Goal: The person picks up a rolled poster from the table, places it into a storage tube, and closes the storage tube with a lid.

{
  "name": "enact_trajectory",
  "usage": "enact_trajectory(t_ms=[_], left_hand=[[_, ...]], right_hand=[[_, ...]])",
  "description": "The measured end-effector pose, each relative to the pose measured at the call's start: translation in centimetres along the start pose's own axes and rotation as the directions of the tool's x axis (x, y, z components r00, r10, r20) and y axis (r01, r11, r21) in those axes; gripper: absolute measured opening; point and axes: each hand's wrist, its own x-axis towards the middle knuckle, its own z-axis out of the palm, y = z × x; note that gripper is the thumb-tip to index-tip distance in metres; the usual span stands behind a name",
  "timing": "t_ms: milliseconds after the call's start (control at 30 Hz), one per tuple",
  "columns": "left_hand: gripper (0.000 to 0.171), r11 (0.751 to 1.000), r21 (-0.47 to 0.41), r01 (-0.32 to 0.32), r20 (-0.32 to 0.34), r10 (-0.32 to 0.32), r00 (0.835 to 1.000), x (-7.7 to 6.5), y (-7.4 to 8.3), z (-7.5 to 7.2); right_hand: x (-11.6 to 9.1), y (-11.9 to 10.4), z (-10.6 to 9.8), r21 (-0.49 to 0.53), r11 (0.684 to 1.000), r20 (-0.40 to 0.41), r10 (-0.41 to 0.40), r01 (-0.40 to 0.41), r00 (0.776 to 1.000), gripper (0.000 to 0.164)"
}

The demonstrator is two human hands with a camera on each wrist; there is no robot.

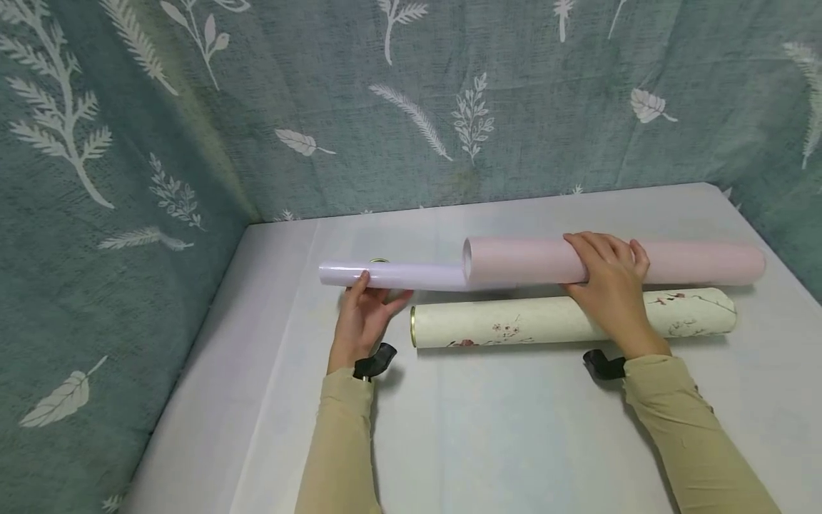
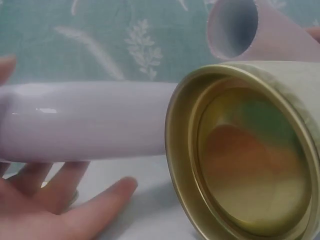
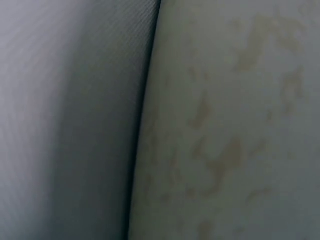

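A thin, glossy lilac paper roll [image 1: 411, 275] lies across my left hand [image 1: 364, 321], which holds it near its left end. In the left wrist view several fingers of that hand [image 2: 55, 205] pass under the lilac roll [image 2: 90, 120]. The roll's right end goes behind or into the wider pink roll [image 1: 526, 260]; I cannot tell which. My right hand [image 1: 610, 285] grips the pink roll from above. Just in front lies a cream flower-printed tube [image 1: 501, 323] with a gold metal rim [image 2: 175, 150]. The right wrist view shows only the cream tube's surface [image 3: 225, 125] up close.
All of it is on a white-covered table [image 1: 514, 428]. A small gold-edged round thing [image 1: 379, 260] shows partly behind the lilac roll. Green leaf-patterned cloth [image 1: 526, 128] hangs along the back and sides.
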Motion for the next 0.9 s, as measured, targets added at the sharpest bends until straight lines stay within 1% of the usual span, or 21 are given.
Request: enact_trajectory(t_ms=[133,167,233,300,467,533,667,767,833,900], left_hand=[[0.062,1.000,0.000,0.014,-0.043,-0.014,0.999,-0.20,0.24,0.07],[0.063,1.000,0.001,0.018,-0.052,-0.018,0.998,-0.22,0.29,0.06],[0.061,1.000,0.012,0.023,-0.067,-0.022,0.997,-0.29,0.37,0.00],[0.056,1.000,0.007,0.023,-0.070,-0.022,0.997,-0.34,0.43,-0.06],[0.040,0.996,-0.089,0.027,-0.036,-0.030,0.999,-0.16,0.42,-0.11],[0.036,0.995,-0.091,0.035,-0.014,-0.037,0.999,-0.09,0.39,-0.09],[0.032,0.997,-0.065,0.051,0.033,-0.049,0.998,0.00,0.33,-0.05],[0.030,0.995,-0.075,0.059,0.067,-0.054,0.996,0.10,0.26,0.01],[0.029,0.996,-0.069,0.054,0.077,-0.049,0.996,0.13,0.20,0.07],[0.026,0.999,-0.039,0.036,0.079,-0.033,0.996,0.20,0.12,0.12]], right_hand=[[0.08,-0.23,0.09,0.005,1.000,-0.004,-0.003,0.003,1.000,0.071],[0.08,-0.26,0.11,0.005,1.000,-0.002,-0.003,0.003,1.000,0.071],[0.01,-0.32,0.14,0.007,1.000,0.009,0.001,-0.001,1.000,0.071],[-0.10,-0.37,0.15,0.008,1.000,0.021,0.004,-0.004,1.000,0.071],[-0.19,-0.32,0.05,0.003,1.000,0.042,0.013,-0.014,0.999,0.071],[-0.13,-0.26,-0.01,0.001,1.000,0.043,0.015,-0.015,0.999,0.071],[0.00,-0.19,-0.10,0.001,1.000,0.041,0.014,-0.014,0.999,0.072],[0.02,-0.16,-0.14,0.001,1.000,0.041,0.018,-0.018,0.999,0.072],[-0.01,-0.14,-0.15,-0.001,1.000,0.044,0.022,-0.022,0.999,0.072],[-0.03,-0.11,-0.15,-0.003,1.000,0.046,0.023,-0.023,0.999,0.072]])
